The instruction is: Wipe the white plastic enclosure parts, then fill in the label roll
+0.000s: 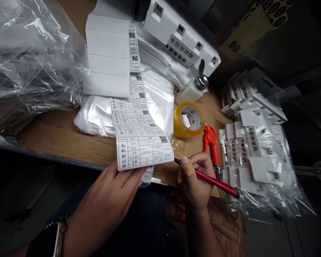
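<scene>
A long strip of printed labels (144, 151) with QR codes runs down over the bench toward me. My left hand (104, 200) is closed on its near end from below, tilting the front label up; the fingertips are hidden beneath the paper. In a pinch, my right hand (196, 178) holds a red pen (218, 184), its dark tip close to the label's right edge. Whether the tip touches the paper, I cannot tell. Under the strip lies a stack of clear plastic bags (160, 96). A blank white label sheet (108, 60) covers the strip's far part.
A yellow tape roll (188, 119), a pump bottle (192, 89) and a red-orange air gun (212, 144) stand right of the labels. Bagged white plastic parts (256, 150) fill the right side. Plastic film (34, 57) is heaped at left, a white housing (182, 35) behind.
</scene>
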`<state>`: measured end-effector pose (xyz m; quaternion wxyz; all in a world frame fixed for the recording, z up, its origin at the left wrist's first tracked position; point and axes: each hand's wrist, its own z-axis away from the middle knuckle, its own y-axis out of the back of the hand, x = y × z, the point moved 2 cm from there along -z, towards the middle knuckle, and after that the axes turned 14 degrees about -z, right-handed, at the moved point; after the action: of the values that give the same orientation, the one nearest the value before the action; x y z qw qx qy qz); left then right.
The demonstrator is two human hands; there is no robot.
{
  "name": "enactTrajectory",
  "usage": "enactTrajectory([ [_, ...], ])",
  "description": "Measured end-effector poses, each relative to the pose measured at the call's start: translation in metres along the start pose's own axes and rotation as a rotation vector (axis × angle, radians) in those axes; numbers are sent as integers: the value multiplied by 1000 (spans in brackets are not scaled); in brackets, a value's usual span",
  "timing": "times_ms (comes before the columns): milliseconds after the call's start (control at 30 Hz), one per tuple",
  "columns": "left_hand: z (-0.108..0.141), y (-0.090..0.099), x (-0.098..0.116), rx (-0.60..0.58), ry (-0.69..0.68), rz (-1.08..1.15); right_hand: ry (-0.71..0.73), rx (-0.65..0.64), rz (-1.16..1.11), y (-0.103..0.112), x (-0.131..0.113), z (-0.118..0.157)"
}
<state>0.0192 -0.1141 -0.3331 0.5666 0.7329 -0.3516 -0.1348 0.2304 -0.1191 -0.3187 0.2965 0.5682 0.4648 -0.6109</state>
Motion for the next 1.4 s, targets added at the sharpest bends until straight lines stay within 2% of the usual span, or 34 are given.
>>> enactTrajectory([
  [233, -14, -4, -7, -54, -44, 11, 17, -124, -181, -1, 1, 10],
  [400, -20, -5, -8, -30, -49, -59, -65, -92, -73, -7, 7, 9],
  [600, -19, -7, -8, -24, -15, -12, -42, -64, -23, -12, 16, -5],
  [967, -20, -11, -7, -13, 15, 1, -28, -98, 164, -17, 20, -2],
  [1400, -20, -11, -6, -7, 26, -2, -71, -90, 163, -17, 19, -4],
])
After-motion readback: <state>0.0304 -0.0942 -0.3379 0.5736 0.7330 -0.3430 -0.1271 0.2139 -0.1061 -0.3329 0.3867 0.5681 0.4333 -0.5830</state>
